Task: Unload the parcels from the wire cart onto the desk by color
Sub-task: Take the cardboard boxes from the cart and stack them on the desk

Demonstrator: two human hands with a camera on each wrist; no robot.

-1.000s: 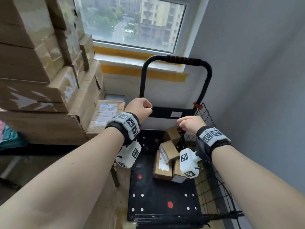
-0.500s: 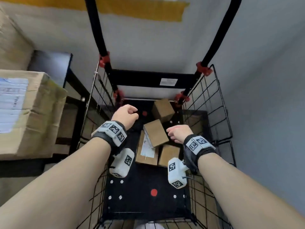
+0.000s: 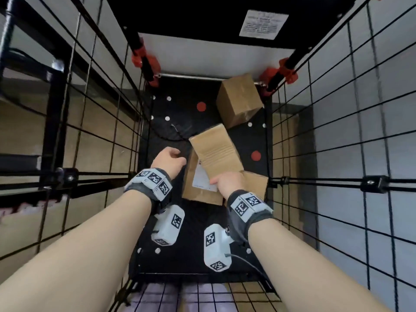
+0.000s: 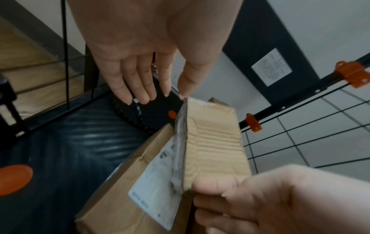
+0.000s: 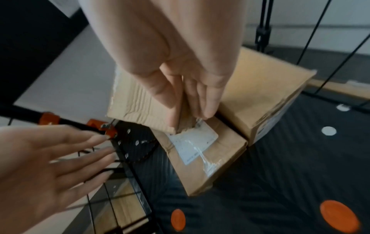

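Right hand (image 3: pixel 227 180) pinches tilted, creased brown cardboard parcel (image 3: pixel 216 150)

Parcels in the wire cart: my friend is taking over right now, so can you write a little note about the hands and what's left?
Right hand pinches the near corner of the top brown parcel, which is tilted on the labelled parcel.
Left hand is open beside them, holding nothing.
Another brown parcel sits by the right wrist and a fourth at the far end of the wire cart.
All four parcels are in the cart; the desk is out of view.
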